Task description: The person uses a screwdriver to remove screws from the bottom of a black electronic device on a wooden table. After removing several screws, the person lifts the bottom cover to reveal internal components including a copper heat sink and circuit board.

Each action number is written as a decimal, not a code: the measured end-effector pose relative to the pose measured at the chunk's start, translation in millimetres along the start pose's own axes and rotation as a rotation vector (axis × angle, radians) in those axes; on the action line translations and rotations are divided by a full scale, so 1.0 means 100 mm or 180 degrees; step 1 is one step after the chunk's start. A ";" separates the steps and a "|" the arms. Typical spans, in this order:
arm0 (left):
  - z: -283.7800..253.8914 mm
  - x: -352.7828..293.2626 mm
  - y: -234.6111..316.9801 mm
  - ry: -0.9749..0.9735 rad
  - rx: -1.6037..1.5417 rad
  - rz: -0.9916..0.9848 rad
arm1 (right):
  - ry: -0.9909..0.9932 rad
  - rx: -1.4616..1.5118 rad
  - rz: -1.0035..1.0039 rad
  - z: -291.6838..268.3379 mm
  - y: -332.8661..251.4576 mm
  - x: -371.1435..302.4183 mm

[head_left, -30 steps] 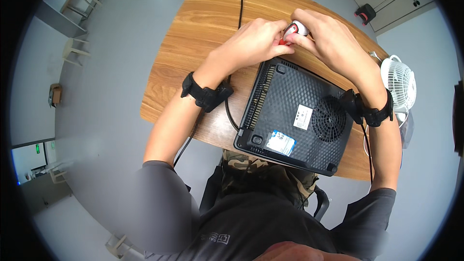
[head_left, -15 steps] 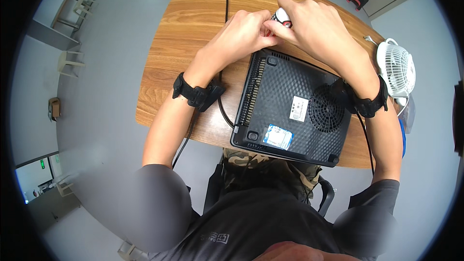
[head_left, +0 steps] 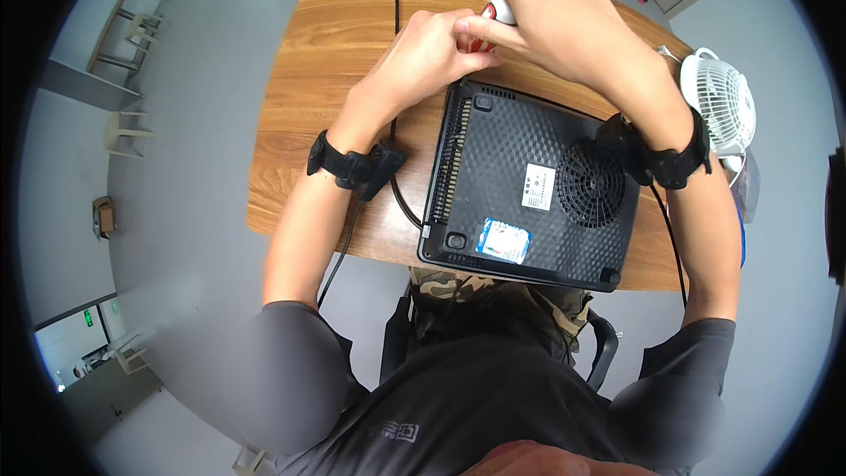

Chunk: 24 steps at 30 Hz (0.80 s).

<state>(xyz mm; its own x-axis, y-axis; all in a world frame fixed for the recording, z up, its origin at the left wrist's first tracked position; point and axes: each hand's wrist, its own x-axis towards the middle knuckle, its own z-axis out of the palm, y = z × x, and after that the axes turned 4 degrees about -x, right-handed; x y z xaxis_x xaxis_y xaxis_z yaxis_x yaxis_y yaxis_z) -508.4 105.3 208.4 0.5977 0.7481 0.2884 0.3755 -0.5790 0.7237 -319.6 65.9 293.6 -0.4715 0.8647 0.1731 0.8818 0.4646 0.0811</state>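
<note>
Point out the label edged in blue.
The lower-left label on the black device; the other label, beside the round grille, has no blue edging.

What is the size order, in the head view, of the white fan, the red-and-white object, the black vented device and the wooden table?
1. Wooden table
2. Black vented device
3. White fan
4. Red-and-white object, partly hidden

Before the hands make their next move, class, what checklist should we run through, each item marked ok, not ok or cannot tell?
1. Red-and-white object held: ok, left hand and right hand both grip it.
2. Object's covered end visible: cannot tell what is there, fingers hide it.
3. Black device set well back from the near edge of the table: not ok, it reaches that edge.
4. White fan clear of both hands: ok.
</note>
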 end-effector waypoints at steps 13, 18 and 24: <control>-0.13 -0.04 0.22 -0.0192 0.0323 -0.0384 | 0.0135 0.0695 -0.0579 0.02 0.07 -0.11; -0.03 -0.01 0.15 0.0011 0.0043 -0.0280 | 0.0114 0.0116 -0.0006 0.04 0.01 0.00; -0.07 0.00 0.18 -0.0063 0.0319 -0.0362 | 0.0387 0.0938 -0.0569 0.14 0.09 -0.05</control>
<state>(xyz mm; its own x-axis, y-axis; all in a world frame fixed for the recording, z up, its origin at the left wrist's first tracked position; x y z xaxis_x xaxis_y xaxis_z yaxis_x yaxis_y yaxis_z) -506.6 96.9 225.3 0.5608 0.8047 0.1950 0.5097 -0.5212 0.6845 -309.7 68.6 279.8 -0.5976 0.7441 0.2986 0.7364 0.6567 -0.1626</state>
